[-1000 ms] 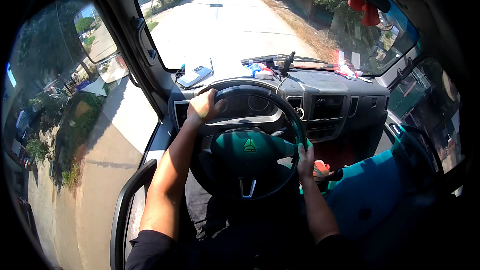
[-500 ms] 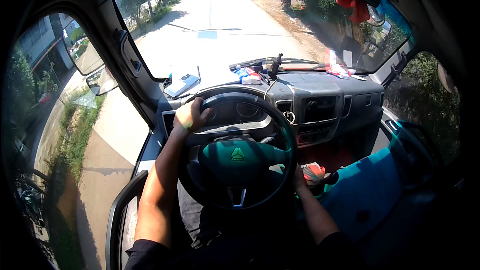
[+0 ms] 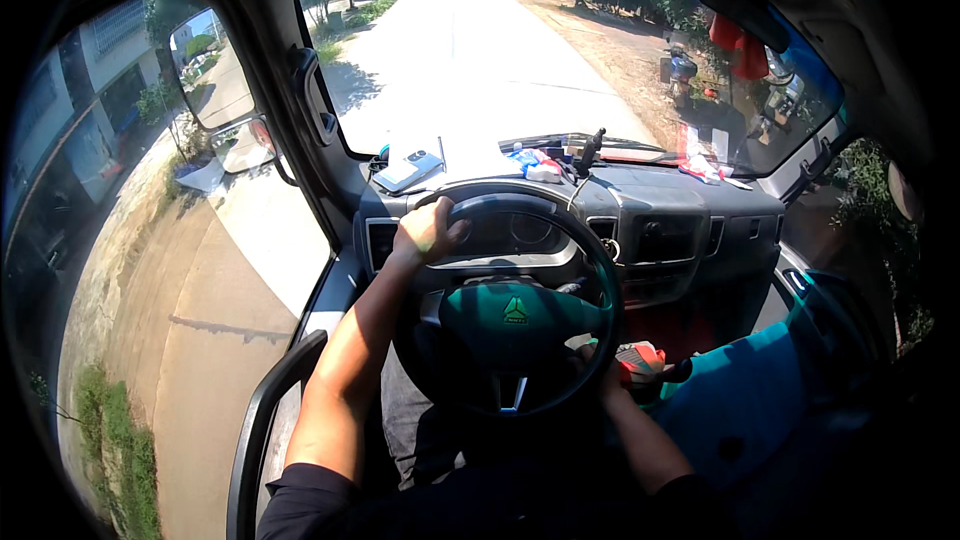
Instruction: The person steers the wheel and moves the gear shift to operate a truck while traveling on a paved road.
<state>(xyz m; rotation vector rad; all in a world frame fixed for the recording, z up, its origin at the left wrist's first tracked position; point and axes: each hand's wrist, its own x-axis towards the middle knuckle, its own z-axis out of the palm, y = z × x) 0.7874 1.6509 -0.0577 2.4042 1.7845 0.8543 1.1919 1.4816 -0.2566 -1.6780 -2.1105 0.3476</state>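
A dark steering wheel [image 3: 515, 204] with a green-lit hub stands in front of me. My left hand [image 3: 428, 231] is closed round the upper left of its rim, the thumb lying along the inner side. My right hand [image 3: 606, 382] is low at the right side of the rim, in shade. The rim covers part of it; a bit of the fingers shows inside the rim and the palm outside, so it appears closed round it. Just beyond that hand are a red and grey item [image 3: 638, 364] and a dark lever knob [image 3: 679, 370].
A phone [image 3: 408, 172] and a crumpled colourful packet [image 3: 537, 164] lie on the dashboard [image 3: 640, 180]. Through the windscreen a pale road [image 3: 455, 60] runs ahead between trees. A parked motorbike [image 3: 680, 68] stands on the right verge. Side mirrors [image 3: 215, 80] hang outside the left window.
The cab has shifted right in view. Roadside things outside have moved, with the left verge and the motorbike nearer. My left hand keeps its hold; more of the right fingers shows inside the rim.
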